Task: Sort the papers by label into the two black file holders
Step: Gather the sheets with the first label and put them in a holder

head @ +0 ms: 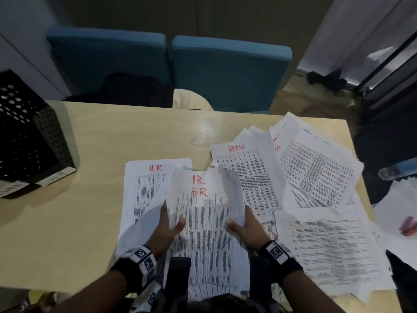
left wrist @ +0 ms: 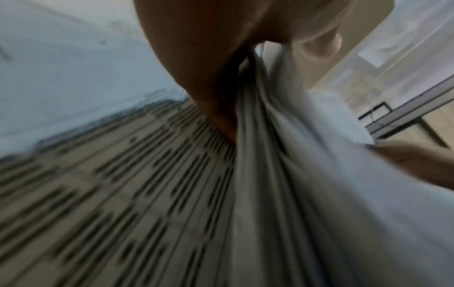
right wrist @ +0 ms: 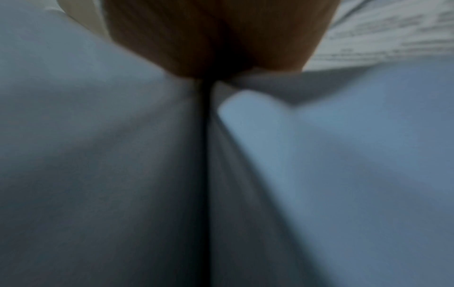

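Observation:
A small stack of white printed sheets marked "HR" in red (head: 203,213) is lifted off the table, curved between both hands. My left hand (head: 170,224) grips its left edge, thumb on top; my right hand (head: 242,224) grips its right edge. The left wrist view shows the sheet edges (left wrist: 270,155) pinched under my thumb. One more "H.R" sheet (head: 144,188) lies flat at the left. An "ADMIN" sheet (head: 246,177) lies to the right. The black perforated file holders (head: 29,141) stand at the far left, with "H.R" and "ADMIN" labels on their bases.
More printed papers (head: 320,168) are spread across the right of the light wood table (head: 94,136), reaching its right edge. Two blue chairs (head: 225,73) stand behind the table. Bare tabletop lies between the holders and the papers.

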The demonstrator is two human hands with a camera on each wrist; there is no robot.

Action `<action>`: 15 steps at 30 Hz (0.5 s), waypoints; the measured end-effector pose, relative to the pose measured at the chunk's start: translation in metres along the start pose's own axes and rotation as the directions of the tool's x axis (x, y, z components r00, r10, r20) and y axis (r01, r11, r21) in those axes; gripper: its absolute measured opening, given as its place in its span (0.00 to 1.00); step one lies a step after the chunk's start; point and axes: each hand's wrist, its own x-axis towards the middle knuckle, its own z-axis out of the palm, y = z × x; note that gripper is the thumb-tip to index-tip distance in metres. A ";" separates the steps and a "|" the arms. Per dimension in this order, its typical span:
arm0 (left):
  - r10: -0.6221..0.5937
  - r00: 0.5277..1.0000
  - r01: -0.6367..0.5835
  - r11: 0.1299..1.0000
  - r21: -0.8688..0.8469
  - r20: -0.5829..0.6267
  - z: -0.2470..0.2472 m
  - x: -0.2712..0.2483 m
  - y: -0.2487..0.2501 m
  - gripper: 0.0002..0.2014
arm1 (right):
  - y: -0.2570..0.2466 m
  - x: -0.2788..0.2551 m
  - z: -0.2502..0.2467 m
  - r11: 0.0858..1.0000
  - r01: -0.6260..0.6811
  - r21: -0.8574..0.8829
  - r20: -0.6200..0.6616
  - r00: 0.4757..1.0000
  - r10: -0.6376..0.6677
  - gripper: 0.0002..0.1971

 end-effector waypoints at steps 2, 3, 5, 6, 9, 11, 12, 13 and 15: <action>-0.002 0.996 0.005 1.000 0.029 -0.092 0.007 -0.003 -0.011 0.71 | 0.014 -0.007 0.007 0.993 -0.014 -0.113 0.019 1.000 0.016 0.27; 0.012 0.992 -0.009 1.000 0.019 -0.127 0.009 -0.004 -0.019 0.69 | 0.019 -0.009 0.008 0.986 -0.017 -0.165 0.029 0.999 0.022 0.29; 0.044 0.985 -0.050 0.998 -0.034 -0.165 0.005 0.001 -0.025 0.62 | 0.020 -0.008 0.003 0.984 -0.032 -0.174 0.012 0.999 0.035 0.29; 0.054 0.981 -0.063 0.997 -0.043 -0.188 0.000 0.006 -0.022 0.59 | 0.017 -0.005 -0.002 0.985 -0.030 -0.171 -0.016 0.999 0.028 0.30; 0.158 0.945 -0.144 0.987 0.070 -0.286 -0.016 0.030 -0.004 0.50 | -0.002 0.007 -0.010 0.986 -0.004 -0.167 -0.102 0.995 -0.013 0.26; 0.324 0.898 -0.215 0.913 0.347 -0.297 -0.021 0.049 0.025 0.41 | -0.015 0.017 -0.012 0.987 0.010 -0.161 -0.142 0.989 -0.033 0.25; 0.401 0.881 -0.237 0.833 0.500 -0.251 -0.018 0.057 0.043 0.37 | -0.021 0.022 -0.011 0.987 0.005 -0.160 -0.148 0.989 -0.029 0.25; 0.450 0.877 -0.261 0.741 0.618 -0.170 -0.011 0.066 0.062 0.34 | -0.026 0.026 -0.010 0.984 -0.009 -0.176 -0.148 0.989 -0.017 0.25; 0.436 0.900 -0.316 0.620 0.718 0.020 0.012 0.082 0.091 0.34 | -0.032 0.033 -0.009 0.969 -0.033 -0.246 -0.148 0.989 -0.004 0.28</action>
